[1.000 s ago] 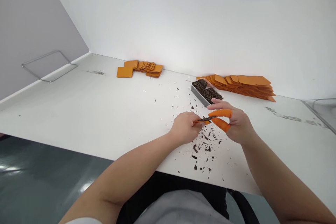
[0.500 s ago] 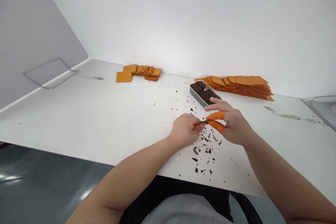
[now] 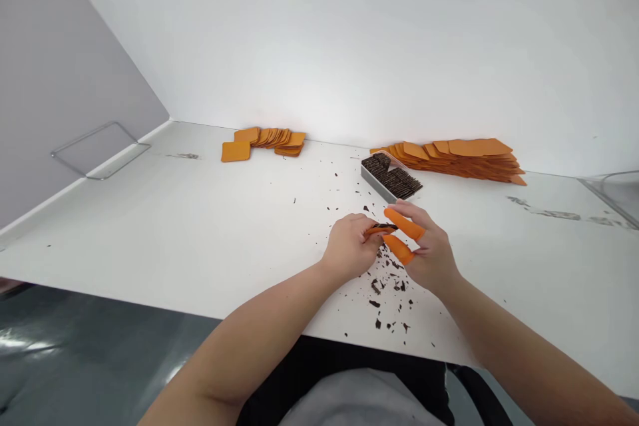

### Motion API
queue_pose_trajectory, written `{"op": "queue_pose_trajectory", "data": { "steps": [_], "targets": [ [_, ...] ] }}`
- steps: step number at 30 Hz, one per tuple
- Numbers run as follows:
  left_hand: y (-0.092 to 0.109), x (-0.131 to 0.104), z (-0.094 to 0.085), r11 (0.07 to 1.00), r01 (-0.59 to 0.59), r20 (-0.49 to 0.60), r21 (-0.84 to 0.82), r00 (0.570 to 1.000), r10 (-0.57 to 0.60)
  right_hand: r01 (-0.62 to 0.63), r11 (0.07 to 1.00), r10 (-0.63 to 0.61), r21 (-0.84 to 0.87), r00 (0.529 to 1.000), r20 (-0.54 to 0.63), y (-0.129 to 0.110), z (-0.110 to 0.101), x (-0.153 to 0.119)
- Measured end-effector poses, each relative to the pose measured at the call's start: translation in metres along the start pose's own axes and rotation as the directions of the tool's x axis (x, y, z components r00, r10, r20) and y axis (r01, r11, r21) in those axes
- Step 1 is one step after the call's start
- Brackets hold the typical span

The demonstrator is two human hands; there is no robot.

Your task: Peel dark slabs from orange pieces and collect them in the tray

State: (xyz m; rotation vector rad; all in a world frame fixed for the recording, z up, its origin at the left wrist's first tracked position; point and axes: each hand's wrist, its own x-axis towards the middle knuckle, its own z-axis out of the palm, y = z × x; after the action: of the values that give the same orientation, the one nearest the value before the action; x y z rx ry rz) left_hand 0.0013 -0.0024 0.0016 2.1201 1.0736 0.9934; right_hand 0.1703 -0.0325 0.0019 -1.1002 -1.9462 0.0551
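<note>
My left hand [image 3: 351,245] is closed on a small flat orange pouch [image 3: 375,231], held level just above the table. A thin dark brown strip [image 3: 388,225] lies along the pouch's edge; how far it goes in is hidden. Close on the right is my right hand [image 3: 424,239], its thumb and index finger in orange finger covers. Those two fingers are spread around the pouch's near end, with no hold on it that I can see. Dark brown flakes [image 3: 375,286] litter the white table under my hands. Just beyond stands a grey box [image 3: 378,187] filled with rows of thin dark pieces [image 3: 399,181].
A long fanned pile of orange pouches [image 3: 459,158] leans along the wall at back right. At back left sits a smaller group of orange pieces [image 3: 272,138]. Wire frames stand at the left [image 3: 100,150] and far right. The table's front edge runs before my body.
My right hand has moved slightly left and nearer, its covered fingers spreading from the strip. My left hand keeps its hold on the pouch. The view has shifted slightly.
</note>
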Motion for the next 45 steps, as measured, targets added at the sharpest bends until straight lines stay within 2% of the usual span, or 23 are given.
{"op": "queue_pose_trajectory", "data": {
  "steps": [2, 8, 16, 27, 33, 39, 45],
  "targets": [
    [0.001, 0.0, -0.001, 1.0, -0.009, 0.005, -0.003, 1.0, 0.009, 0.007, 1.0, -0.007, -0.002, 1.0, -0.019, 0.0, -0.001, -0.002],
    [0.0, -0.001, 0.0, 0.999, 0.01, 0.01, -0.032, 1.0, -0.01, 0.02, 1.0, -0.019, 0.0, 0.999, 0.034, 0.002, -0.001, -0.008],
    [-0.002, 0.0, 0.002, 0.998, -0.059, 0.141, 0.007, 0.988, 0.058, -0.037, 0.998, 0.029, 0.058, 0.991, 0.127, 0.009, -0.007, -0.012],
    [0.003, -0.004, 0.008, 1.0, -0.003, 0.19, 0.026, 0.982, -0.002, -0.059, 0.997, 0.053, 0.048, 0.991, 0.121, 0.01, -0.008, -0.012],
    [0.006, -0.005, 0.009, 0.999, 0.053, 0.163, -0.009, 0.985, -0.051, -0.072, 0.997, 0.071, 0.005, 0.995, 0.064, 0.013, -0.011, -0.011],
    [0.006, -0.006, 0.007, 0.994, 0.101, 0.186, 0.03, 0.977, -0.105, -0.175, 0.984, 0.174, 0.039, 0.984, 0.032, 0.017, -0.014, -0.008],
    [0.007, -0.007, 0.008, 0.993, 0.109, 0.166, 0.04, 0.979, -0.114, -0.209, 0.972, 0.206, 0.106, 0.978, 0.042, 0.015, -0.011, -0.01]
  ]
}}
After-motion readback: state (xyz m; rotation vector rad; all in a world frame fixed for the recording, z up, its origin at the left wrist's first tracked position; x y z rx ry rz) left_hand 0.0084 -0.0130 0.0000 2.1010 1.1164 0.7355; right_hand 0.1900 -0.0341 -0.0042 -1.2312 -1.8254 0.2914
